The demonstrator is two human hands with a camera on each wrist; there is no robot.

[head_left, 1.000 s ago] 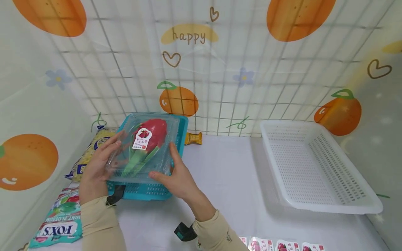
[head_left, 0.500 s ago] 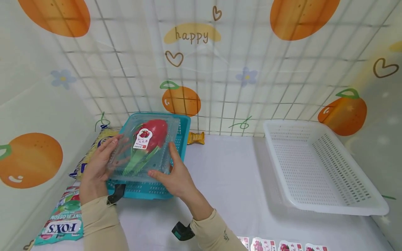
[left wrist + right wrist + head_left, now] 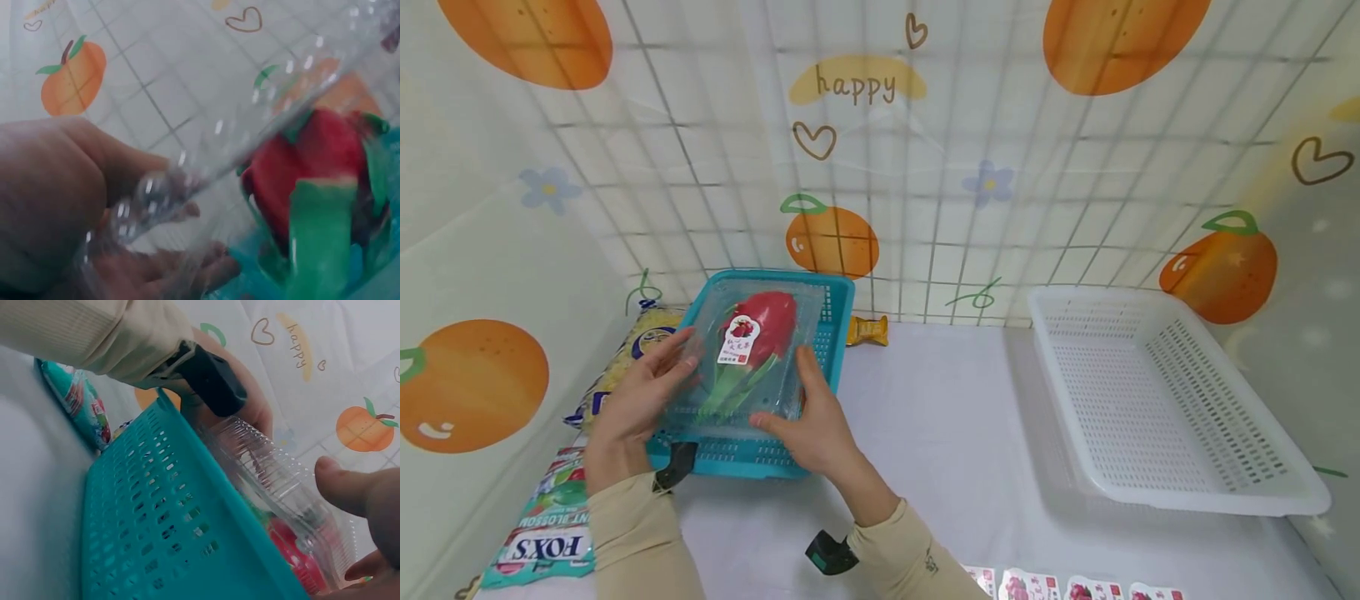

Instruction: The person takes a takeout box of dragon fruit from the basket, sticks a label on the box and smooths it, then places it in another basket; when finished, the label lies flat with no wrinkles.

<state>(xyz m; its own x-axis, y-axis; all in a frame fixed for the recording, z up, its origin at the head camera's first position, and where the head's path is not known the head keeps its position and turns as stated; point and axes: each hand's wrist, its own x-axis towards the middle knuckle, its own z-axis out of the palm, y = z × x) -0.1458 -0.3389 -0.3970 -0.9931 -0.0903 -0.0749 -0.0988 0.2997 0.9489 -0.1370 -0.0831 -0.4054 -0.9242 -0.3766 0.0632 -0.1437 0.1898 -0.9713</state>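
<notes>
A clear plastic clamshell box (image 3: 786, 392) with a red and green dragon fruit (image 3: 777, 312) inside lies low over the teal basket (image 3: 752, 457), largely within its rim. On its lid sits a white fruit label (image 3: 739, 342). My left hand (image 3: 634, 398) holds the box's left side; the left wrist view shows the thumb above the plastic edge and the fingers below. My right hand (image 3: 814, 421) grips the right side near the front corner, thumb on top. Its other fingers reach along the far right edge and are partly hidden. Through the basket's holes in the right wrist view, other contents show.
A yellow pasta bag (image 3: 617, 367) and a teal FOX'S candy bag (image 3: 546, 533) lie left of the basket. Behind its right side is a small golden packet (image 3: 868, 330). A white perforated basket (image 3: 1150, 400) stands at right; several fruit stickers (image 3: 1028, 585) lie along the front.
Both hands have lowered the box slightly toward the teal basket and shifted it a little left. The left fingers now lie further over its left edge.
</notes>
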